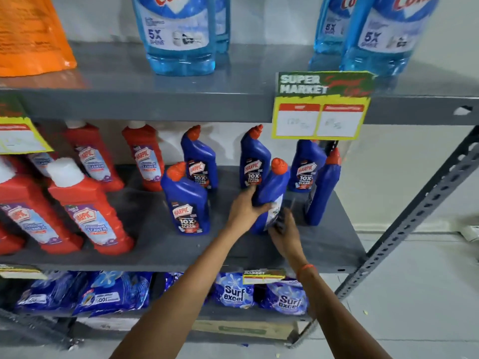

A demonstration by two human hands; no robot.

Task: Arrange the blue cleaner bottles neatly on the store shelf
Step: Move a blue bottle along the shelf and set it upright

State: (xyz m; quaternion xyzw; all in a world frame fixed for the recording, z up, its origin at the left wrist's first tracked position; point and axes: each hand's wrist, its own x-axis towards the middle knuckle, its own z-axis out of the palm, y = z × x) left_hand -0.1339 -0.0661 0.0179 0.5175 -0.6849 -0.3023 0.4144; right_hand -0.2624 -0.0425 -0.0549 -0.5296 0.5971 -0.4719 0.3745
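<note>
While both of your hands close on one blue cleaner bottle (272,187) at the front of the middle shelf (160,244), the bottle leans to the right, its red cap (279,165) tipped toward the neighbouring bottles. Your left hand (245,207) wraps the bottle's body from the left, fingers curled around its waist; your right hand (283,230) cups the lower part at the label, fingers bent against it, though motion blur hides exactly how tightly they press.

Five more blue bottles share the grey shelf. One (188,200) stands upright near the front, to the left of the held bottle, label facing you. Two (201,159) (254,159) stand farther back, and a third (305,167) sits behind and to the right, its top partly hidden by the yellow price tag (321,117) hanging from the shelf above. A fifth (322,187) stands at the far right with its label turned away, just beside the held bottle.

Red cleaner bottles (90,211) with white caps fill the left half of the same shelf. Clear blue liquid bottles (178,35) and an orange pack (31,35) stand on the upper shelf, and blue detergent pouches (234,291) lie on the one below. An orange band (307,267) circles your right wrist.
</note>
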